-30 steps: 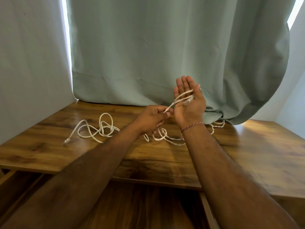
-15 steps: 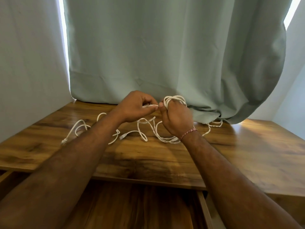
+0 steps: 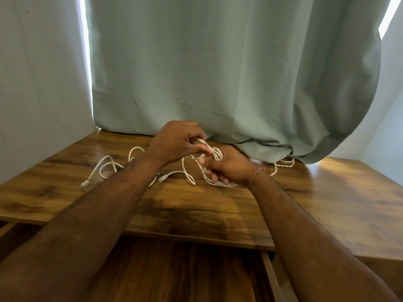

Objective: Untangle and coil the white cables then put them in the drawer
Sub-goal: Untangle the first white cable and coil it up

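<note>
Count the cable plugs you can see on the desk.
2: one plug at the far left, one plug lying left of the right hand. Others may be hidden.

This looks like a room in a home. A long sage-green curtain (image 3: 229, 73) hangs over a bright window and bunches up on a wood-grain surface (image 3: 327, 203), which has an open drawer (image 3: 185, 275) below and plain pale walls (image 3: 39, 83) on either side.

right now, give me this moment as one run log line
step: coiling | left hand: pinches white cable | right hand: holds coil | loose cable on desk | drawer: open
</note>
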Demonstrator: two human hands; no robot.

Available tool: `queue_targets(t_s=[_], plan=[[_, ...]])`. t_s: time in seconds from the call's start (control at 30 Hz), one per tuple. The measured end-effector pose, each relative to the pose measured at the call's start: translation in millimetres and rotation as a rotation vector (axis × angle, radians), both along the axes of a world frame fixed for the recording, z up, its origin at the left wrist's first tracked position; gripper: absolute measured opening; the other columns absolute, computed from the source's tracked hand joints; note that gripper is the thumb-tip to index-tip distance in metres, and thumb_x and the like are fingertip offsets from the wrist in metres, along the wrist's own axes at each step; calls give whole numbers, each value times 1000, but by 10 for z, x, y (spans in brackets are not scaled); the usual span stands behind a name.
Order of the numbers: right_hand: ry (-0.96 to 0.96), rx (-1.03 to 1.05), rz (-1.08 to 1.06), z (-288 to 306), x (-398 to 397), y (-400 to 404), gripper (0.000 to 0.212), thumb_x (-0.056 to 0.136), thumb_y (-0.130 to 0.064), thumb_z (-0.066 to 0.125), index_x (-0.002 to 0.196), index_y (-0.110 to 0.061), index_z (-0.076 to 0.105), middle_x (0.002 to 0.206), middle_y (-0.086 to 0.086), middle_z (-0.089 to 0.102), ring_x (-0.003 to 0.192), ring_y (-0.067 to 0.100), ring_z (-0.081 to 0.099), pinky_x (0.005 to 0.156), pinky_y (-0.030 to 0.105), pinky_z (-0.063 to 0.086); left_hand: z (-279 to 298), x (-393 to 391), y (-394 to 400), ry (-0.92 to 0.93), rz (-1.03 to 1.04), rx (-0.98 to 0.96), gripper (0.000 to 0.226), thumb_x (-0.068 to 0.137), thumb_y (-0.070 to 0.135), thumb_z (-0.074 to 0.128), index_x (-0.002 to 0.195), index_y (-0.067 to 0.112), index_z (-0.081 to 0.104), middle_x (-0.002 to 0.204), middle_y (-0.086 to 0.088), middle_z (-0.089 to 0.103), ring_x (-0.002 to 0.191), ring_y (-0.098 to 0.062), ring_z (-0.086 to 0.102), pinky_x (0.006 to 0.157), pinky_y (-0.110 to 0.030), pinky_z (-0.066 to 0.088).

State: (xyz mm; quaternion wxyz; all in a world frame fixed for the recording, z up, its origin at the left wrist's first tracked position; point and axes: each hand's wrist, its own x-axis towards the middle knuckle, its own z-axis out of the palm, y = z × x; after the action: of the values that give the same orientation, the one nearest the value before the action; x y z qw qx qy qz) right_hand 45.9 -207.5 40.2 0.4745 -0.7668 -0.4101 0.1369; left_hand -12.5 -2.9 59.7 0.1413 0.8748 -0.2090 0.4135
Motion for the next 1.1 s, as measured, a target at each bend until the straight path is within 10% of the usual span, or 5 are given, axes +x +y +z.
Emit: queue_targets(t_s=[0.2, 0.47, 0.63, 0.77, 1.1], plan=[[532, 326, 322, -89, 77, -90, 40, 91, -36, 76, 72, -3, 64, 55, 15, 59, 29, 7, 42, 36, 22, 25, 5, 110, -89, 109, -91, -136, 21, 93, 40, 72, 105, 25, 80, 91, 3, 65, 78, -9, 60, 67, -26, 46], [703, 761, 665, -23, -13, 25, 37, 97, -40, 67, 85, -5, 69, 70, 12, 69, 42, 5, 59, 41, 14, 42, -163, 247, -256, 283, -40, -417, 14, 98, 13, 65, 104, 19, 75, 93, 3, 74, 84, -10, 66, 75, -27, 49], [658, 1031, 501, 190, -184, 210, 30, 97, -29, 61, 101, -4, 76, 92, 13, 76, 74, 14, 73, 63, 20, 59, -299, 246, -353, 462, -271, -766, 8, 95, 4, 69, 102, 6, 74, 94, -21, 75, 83, -25, 70, 78, -47, 58], [648, 1242, 377, 327, -214, 297, 31, 105, -16, 44, 117, 0, 68, 114, 18, 74, 105, 26, 74, 85, 30, 62, -250, 139, -513, 616, -571, -994, 23, 93, -8, 66, 112, 4, 67, 89, -13, 76, 76, -21, 75, 70, -33, 61], [336, 1219, -162, 439, -79, 354, 19, 107, -6, 47, 114, -2, 64, 114, 18, 74, 110, 32, 73, 100, 39, 55, -212, 40, -325, 998, -578, -858, 23, 106, 3, 39, 117, 0, 59, 77, -22, 62, 32, -10, 32, 38, -24, 43]])
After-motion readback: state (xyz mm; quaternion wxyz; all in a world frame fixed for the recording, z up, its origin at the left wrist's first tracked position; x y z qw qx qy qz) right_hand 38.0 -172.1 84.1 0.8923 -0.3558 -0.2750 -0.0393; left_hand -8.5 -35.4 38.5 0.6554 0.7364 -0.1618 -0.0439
